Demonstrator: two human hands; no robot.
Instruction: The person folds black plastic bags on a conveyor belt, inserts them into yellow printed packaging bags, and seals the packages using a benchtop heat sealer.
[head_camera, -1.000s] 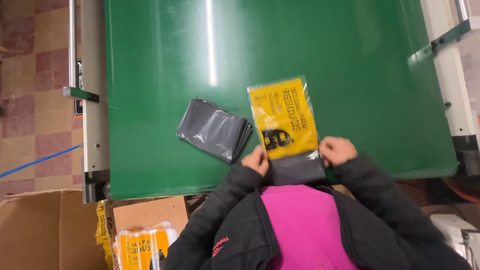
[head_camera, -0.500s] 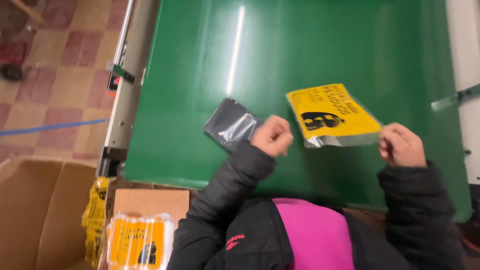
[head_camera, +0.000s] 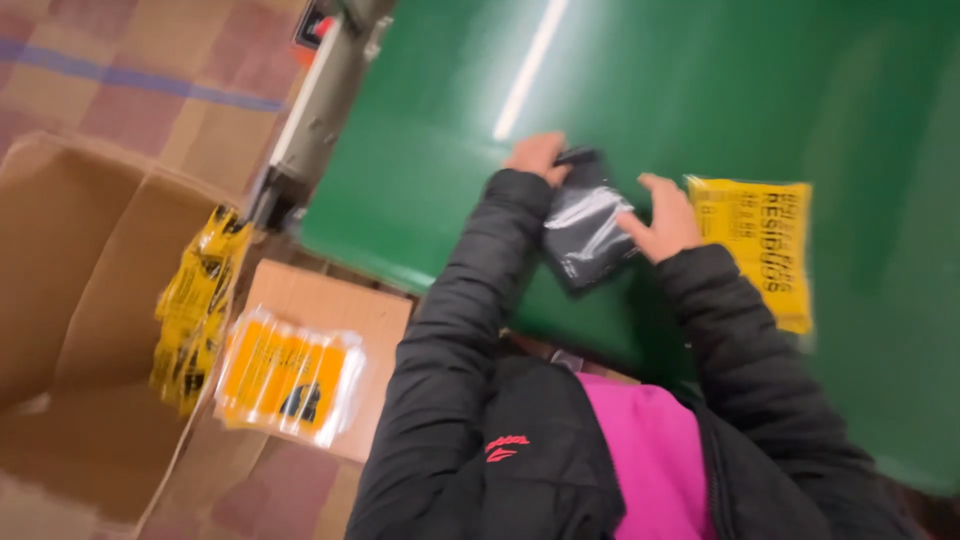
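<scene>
A folded dark grey plastic bundle (head_camera: 585, 228) lies on the green table (head_camera: 700, 110) near its front edge. My left hand (head_camera: 535, 156) grips the bundle's far left corner. My right hand (head_camera: 663, 217) rests on its right side, fingers spread over it. Just to the right of that hand a yellow printed plastic bag (head_camera: 762, 246) lies flat on the table, with no hand on it. Black jacket sleeves cover both arms.
A large open cardboard box (head_camera: 80, 330) stands on the floor at the left, with yellow bags (head_camera: 195, 305) hanging over its edge. A clear pack of yellow bags (head_camera: 285, 372) rests on a smaller carton (head_camera: 330, 310). The table's metal frame (head_camera: 310, 110) runs along its left side.
The yellow bag, held in both hands before, now lies on the table. Both hands have moved to the dark grey bundle. The view has swung left and downward.
</scene>
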